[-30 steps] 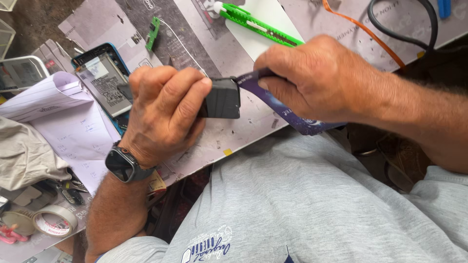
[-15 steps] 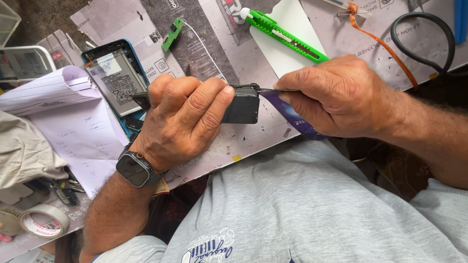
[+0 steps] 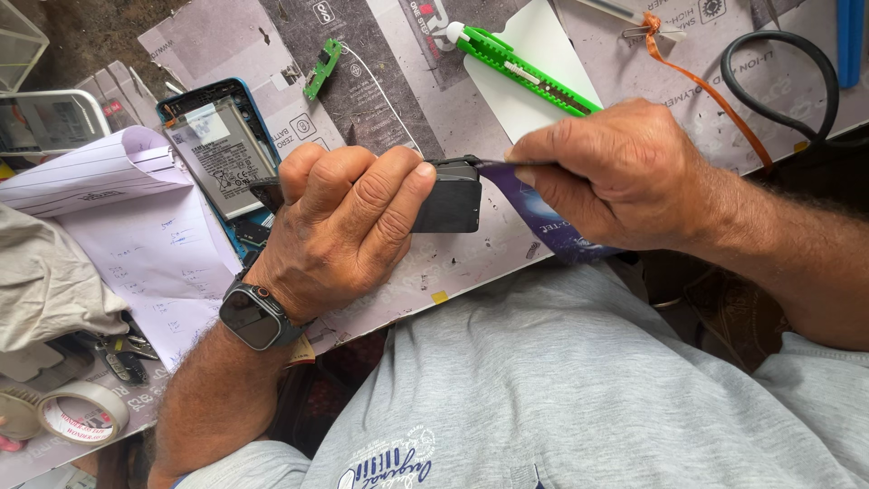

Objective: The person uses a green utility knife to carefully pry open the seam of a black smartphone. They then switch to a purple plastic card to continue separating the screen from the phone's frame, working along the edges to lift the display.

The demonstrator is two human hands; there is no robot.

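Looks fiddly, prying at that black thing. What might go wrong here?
The thin blue tool in the right hand is wedged at the edge of the black device; a slip might jab the left hand gripping it. Hard levering might crack the device. The opened phone lies close by.

Opened phone [image 3: 220, 154] left of utility knife [image 3: 525, 71]

A work table [image 3: 634, 36], covered with a printed grey mat [image 3: 380, 100] and lit evenly by soft daylight, fills the upper frame, while bare brown ground [image 3: 100, 32] is seen at the upper left.
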